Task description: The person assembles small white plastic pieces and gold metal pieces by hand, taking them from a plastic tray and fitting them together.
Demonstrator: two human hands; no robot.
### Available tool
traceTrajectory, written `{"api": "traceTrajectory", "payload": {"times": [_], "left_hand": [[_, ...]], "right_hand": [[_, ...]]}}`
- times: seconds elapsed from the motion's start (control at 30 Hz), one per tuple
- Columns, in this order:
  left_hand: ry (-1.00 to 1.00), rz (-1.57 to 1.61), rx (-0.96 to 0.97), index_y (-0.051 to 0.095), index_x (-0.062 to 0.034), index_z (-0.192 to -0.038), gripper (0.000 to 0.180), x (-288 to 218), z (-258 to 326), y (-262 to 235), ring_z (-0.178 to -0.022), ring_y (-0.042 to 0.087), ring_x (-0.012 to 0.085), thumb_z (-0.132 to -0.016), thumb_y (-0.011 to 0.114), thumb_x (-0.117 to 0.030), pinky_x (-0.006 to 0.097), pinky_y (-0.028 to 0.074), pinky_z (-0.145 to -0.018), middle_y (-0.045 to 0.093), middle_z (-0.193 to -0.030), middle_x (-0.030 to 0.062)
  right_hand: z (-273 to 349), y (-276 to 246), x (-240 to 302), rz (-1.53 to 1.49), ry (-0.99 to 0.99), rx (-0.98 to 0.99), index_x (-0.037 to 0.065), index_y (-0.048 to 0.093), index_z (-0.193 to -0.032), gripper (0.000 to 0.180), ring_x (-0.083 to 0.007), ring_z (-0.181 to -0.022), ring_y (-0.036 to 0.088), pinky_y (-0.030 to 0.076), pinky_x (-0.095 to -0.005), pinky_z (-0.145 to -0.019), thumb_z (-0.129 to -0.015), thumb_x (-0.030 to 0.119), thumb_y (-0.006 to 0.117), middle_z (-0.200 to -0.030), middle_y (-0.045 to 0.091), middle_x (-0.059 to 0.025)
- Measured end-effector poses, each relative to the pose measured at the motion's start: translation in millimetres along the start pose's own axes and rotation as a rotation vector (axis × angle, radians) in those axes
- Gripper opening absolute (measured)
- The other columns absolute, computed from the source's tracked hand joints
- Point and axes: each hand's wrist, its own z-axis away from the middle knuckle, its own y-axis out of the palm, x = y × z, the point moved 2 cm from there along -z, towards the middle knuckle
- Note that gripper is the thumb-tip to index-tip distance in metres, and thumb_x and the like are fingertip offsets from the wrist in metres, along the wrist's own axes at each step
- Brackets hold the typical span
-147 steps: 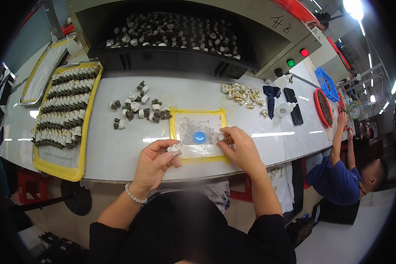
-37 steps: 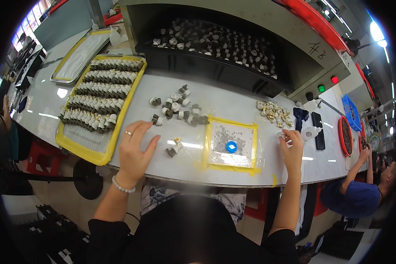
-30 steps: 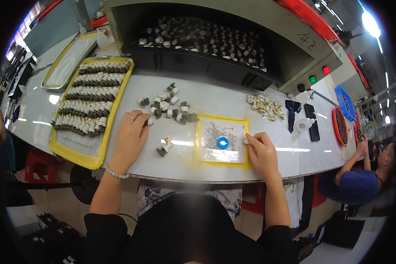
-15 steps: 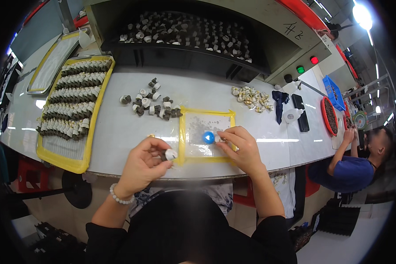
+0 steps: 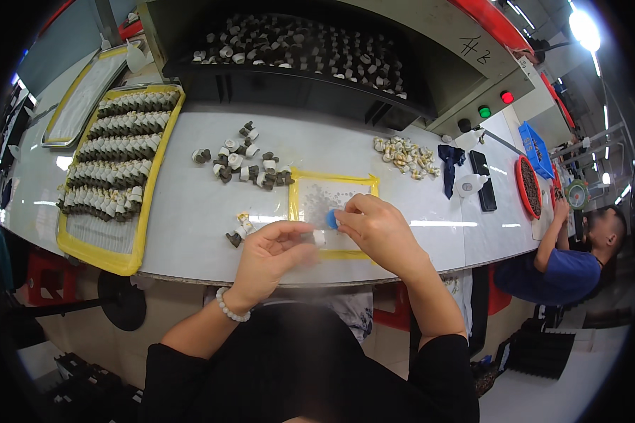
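My left hand [image 5: 271,254] pinches a small white and dark cylindrical part [image 5: 318,238] near the table's front edge. My right hand [image 5: 379,229] is curled just right of it, fingers over a small blue cap [image 5: 331,219], and touches the part's end. Both hands hover over the yellow-bordered clear mat [image 5: 324,193]. Just left of my left hand lie three loose parts [image 5: 238,229]. A scattered pile of the same parts [image 5: 243,156] lies further back on the white table [image 5: 190,211].
A yellow tray [image 5: 113,166] with rows of parts sits at left, an empty tray [image 5: 85,95] behind it. A dark bin of parts [image 5: 296,46] runs along the back. Pale parts [image 5: 404,154], a phone [image 5: 482,180] and a red dish [image 5: 529,187] lie at right, where another person [image 5: 578,254] works.
My left hand reached to the loose parts at left, then came back to the mat with one. My right hand moved in over the blue cap and met it.
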Motion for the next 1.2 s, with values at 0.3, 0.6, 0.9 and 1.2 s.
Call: {"api": "traceTrajectory", "payload": {"times": [0.3,0.6,0.9,1.2], "left_hand": [[0.010,0.109,-0.030,0.055,0.0039,-0.110,0.024,8.1,-3.2,1.1,-0.080,0.068,0.0212,-0.086,0.060,0.007,0.030,0.057,-0.072,0.065,-0.093,0.0156],[-0.011,0.101,-0.008,0.056,0.0054,-0.107,0.022,4.5,-5.7,1.2,-0.081,0.068,0.0231,-0.085,0.060,0.009,0.031,0.058,-0.072,0.066,-0.094,0.0176],[-0.064,0.101,0.028,0.058,0.0060,-0.108,0.024,6.7,-3.7,-3.6,-0.090,0.067,0.0208,-0.085,0.063,0.006,0.032,0.056,-0.081,0.065,-0.105,0.0156],[0.002,0.001,0.003,0.057,0.0066,-0.104,0.019,11.2,-3.1,-5.5,-0.078,0.069,0.0240,-0.085,0.060,0.009,0.033,0.059,-0.072,0.066,-0.096,0.0186]], "right_hand": [[11.1,5.4,-2.4,-0.242,0.063,-0.153,0.002,0.070,-0.096,0.023,-0.0215,-0.075,0.061,0.050,-0.0301,-0.067,-0.074,0.002,0.073,-0.086,0.062,-0.0091],[32.7,27.1,-0.2,-0.955,0.410,-0.233,-0.005,0.067,-0.104,0.025,-0.0167,-0.093,0.058,0.046,-0.0270,-0.080,-0.079,-0.002,0.071,-0.099,0.062,-0.0105],[26.2,21.2,9.2,-0.853,0.290,-0.164,-0.003,0.069,-0.102,0.027,-0.0160,-0.088,0.059,0.047,-0.0253,-0.074,-0.075,-0.002,0.074,-0.098,0.063,-0.0110],[25.3,22.8,13.3,-0.877,0.275,-0.143,0.003,0.071,-0.101,0.029,-0.0195,-0.083,0.063,0.050,-0.0278,-0.072,-0.074,0.013,0.076,-0.090,0.066,-0.0085]]}}
